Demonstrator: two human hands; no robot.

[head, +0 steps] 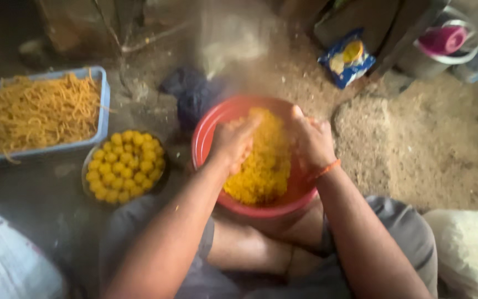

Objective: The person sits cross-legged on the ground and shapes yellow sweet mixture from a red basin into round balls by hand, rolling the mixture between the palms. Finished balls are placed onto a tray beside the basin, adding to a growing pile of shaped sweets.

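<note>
Yellow crumbly mix [261,166] fills the red bowl [206,138] that sits in the person's lap, between crossed legs, and both hands are buried in the top of the heap. The left hand [233,141] is cupped with fingers curled inward around a clump of the mix, pressing toward the right hand [311,141], which curls in from the other side; an orange thread [327,169] circles that wrist. The two hands seem to squeeze the same clump between them, though the blur hides how tightly.

Just to the left of the bowl stands a round plate [87,182] packed with yellow balls [124,166], a full layer of them already shaped. Judging by that plate and the bowl's heap, a good share is done yet much loose mix is left to form. Farther left, a blue tray [104,105] holds a pile of thin fried strands [37,111]. A dark cloth [192,94] lies on the dirt floor behind the bowl, a blue packet [347,61] farther back, a pink-lidded jug [443,41] at the far right
</note>
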